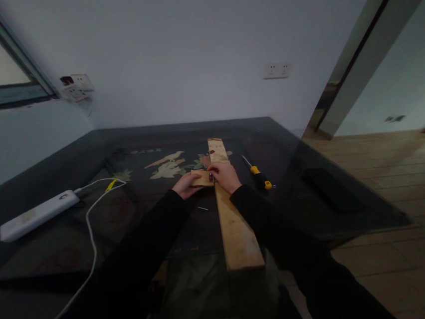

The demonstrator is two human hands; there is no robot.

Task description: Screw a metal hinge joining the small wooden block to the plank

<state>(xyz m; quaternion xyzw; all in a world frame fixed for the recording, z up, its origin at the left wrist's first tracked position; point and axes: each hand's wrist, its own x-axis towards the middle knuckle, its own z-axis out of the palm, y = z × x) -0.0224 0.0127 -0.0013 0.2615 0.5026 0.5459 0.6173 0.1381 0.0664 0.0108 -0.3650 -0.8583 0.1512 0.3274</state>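
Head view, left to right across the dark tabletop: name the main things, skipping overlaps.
Long white plastic bar, small yellow tag, bare left hand, bare right hand, yellow-and-black screwdriver, flat black rectangular object.

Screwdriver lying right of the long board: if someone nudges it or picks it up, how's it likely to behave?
The screwdriver may swivel or roll when nudged, since it lies loose on a smooth-looking tabletop. It's probably handle-heavy: the black-and-yellow handle is much thicker than the slim shaft. Likely stiff too, as that shaft looks straight and metallic.

metal piece [211, 178] partly hidden, white cable [94, 258] cut off
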